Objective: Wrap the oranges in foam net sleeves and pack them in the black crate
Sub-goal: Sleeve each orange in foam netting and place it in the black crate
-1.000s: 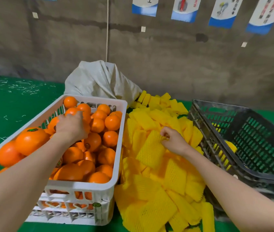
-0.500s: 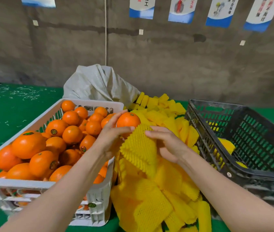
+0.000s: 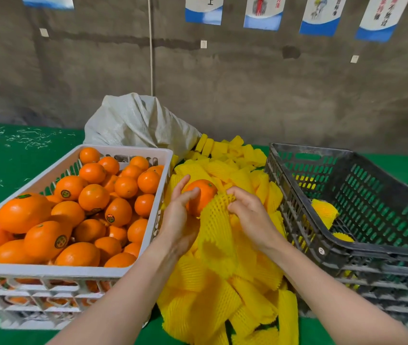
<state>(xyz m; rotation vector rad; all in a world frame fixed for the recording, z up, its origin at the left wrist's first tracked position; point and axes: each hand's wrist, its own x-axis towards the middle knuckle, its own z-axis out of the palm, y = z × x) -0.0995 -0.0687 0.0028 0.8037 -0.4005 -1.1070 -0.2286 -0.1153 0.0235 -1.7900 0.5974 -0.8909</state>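
Head view: the left hand (image 3: 176, 220) has its grip curled round an orange (image 3: 204, 194) over the heap of yellow sleeves (image 3: 222, 307), between the white crate (image 3: 73, 272) and the black crate (image 3: 307, 151). The grip of the right hand (image 3: 250, 217) pinches a foam net sleeve (image 3: 216, 225) that touches the orange's lower side.

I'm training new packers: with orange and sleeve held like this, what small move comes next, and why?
Probably pull the foam net sleeve over the orange with the right hand: the left hand holds the orange, mostly bare, against the sleeve's bunched end.
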